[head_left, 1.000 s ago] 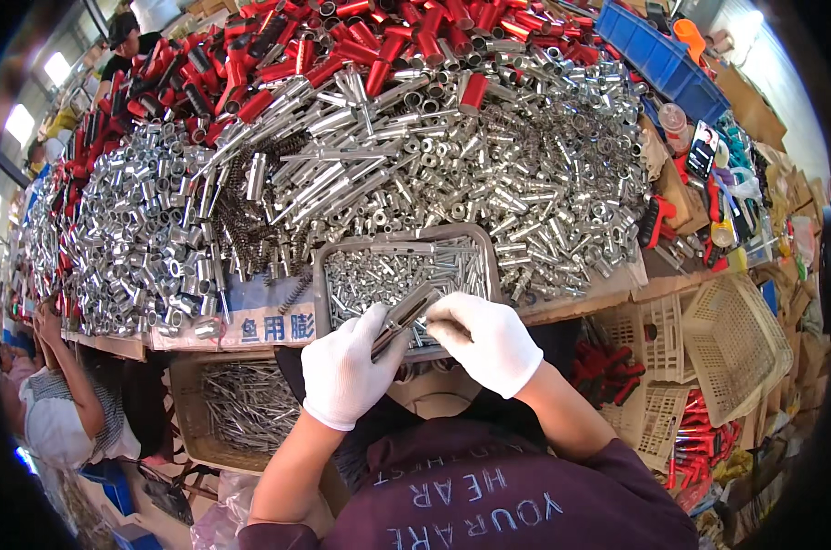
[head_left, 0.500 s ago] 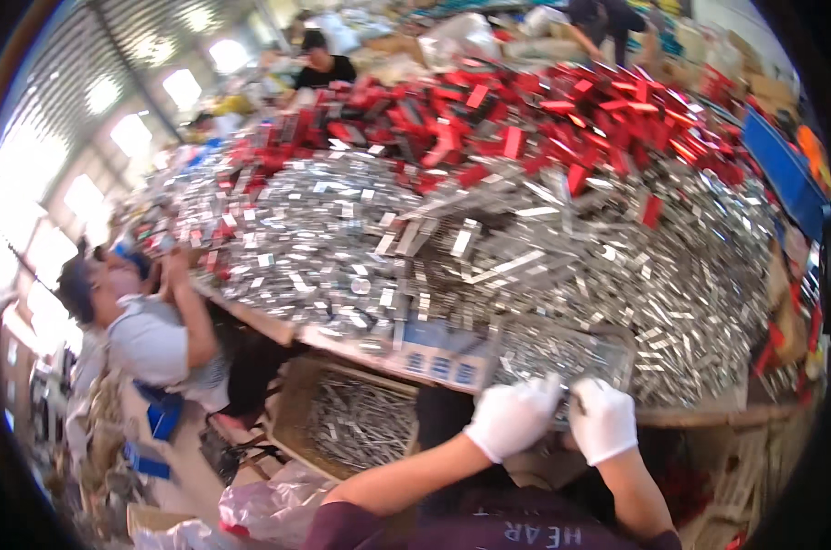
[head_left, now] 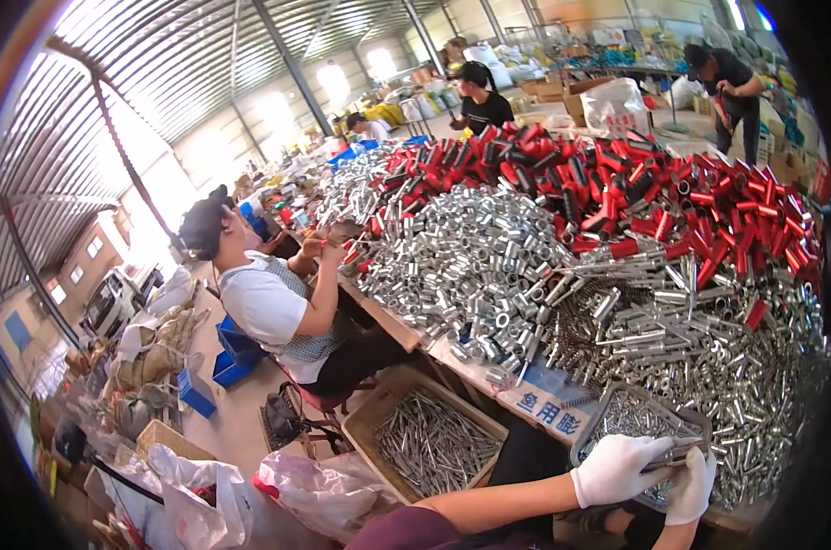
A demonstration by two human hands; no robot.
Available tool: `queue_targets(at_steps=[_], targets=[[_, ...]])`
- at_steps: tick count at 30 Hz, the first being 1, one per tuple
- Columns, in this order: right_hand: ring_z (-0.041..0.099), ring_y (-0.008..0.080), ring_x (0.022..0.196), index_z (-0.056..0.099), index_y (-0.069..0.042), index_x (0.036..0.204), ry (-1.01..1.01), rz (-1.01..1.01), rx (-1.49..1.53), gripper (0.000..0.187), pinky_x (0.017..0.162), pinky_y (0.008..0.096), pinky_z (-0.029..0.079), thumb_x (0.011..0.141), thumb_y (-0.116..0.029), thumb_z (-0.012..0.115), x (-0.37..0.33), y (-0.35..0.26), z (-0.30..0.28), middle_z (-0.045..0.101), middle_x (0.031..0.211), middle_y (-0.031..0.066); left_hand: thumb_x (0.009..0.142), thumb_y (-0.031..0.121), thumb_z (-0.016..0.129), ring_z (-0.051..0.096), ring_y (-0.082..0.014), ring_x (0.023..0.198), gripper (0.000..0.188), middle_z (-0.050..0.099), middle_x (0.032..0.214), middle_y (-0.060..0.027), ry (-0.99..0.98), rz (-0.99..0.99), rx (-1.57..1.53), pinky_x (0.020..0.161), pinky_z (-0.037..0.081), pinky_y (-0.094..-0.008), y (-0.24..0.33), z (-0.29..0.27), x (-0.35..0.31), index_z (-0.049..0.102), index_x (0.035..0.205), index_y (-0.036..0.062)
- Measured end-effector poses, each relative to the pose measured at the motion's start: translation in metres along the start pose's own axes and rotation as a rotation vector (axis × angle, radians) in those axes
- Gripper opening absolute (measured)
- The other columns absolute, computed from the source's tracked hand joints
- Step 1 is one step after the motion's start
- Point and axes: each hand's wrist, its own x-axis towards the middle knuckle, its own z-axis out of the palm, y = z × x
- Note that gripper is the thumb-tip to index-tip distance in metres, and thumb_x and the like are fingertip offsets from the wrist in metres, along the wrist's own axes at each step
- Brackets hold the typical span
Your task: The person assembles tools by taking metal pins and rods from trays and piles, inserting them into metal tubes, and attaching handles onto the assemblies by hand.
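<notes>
Both my hands wear white gloves and meet over a grey tray [head_left: 579, 446] full of small metal parts at the table's front edge. My left hand [head_left: 620, 469] has its fingers closed on slender metal pieces [head_left: 679, 449], whose exact kind is too small to make out. My right hand [head_left: 692, 484], close beside it, grips the same pieces from the right with fingers curled. Behind the tray lies a wide heap of loose silvery metal parts [head_left: 699, 362].
Short metal sleeves [head_left: 470, 266] pile up left of centre, with red tubes [head_left: 608, 188] heaped behind. A bin [head_left: 351, 423] of metal rods stands on the floor, near plastic bags [head_left: 319, 486]. A co-worker [head_left: 269, 293] sits at the table's left side; others are farther back.
The view has swung left and up, so my hands now appear farther right and lower. They have come closer together over the tray. The seated co-worker's hands remain raised.
</notes>
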Motion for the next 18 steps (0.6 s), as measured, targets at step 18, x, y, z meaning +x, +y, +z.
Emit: queue_targets(at_steps=[18], targets=[[0.063, 0.0221, 0.099, 0.055, 0.001, 0.127, -0.031, 0.047, -0.153, 0.044, 0.079, 0.0337, 0.053, 0.089, -0.016, 0.069, -0.004, -0.018, -0.009, 0.062, 0.117, 0.0122, 0.084, 0.029, 0.068, 0.065, -0.0325, 0.067, 0.029, 0.064, 0.073, -0.0117, -0.058, 0.035, 0.035, 0.058, 0.051, -0.0422, -0.002, -0.005, 0.006, 0.064, 0.105, 0.0079]])
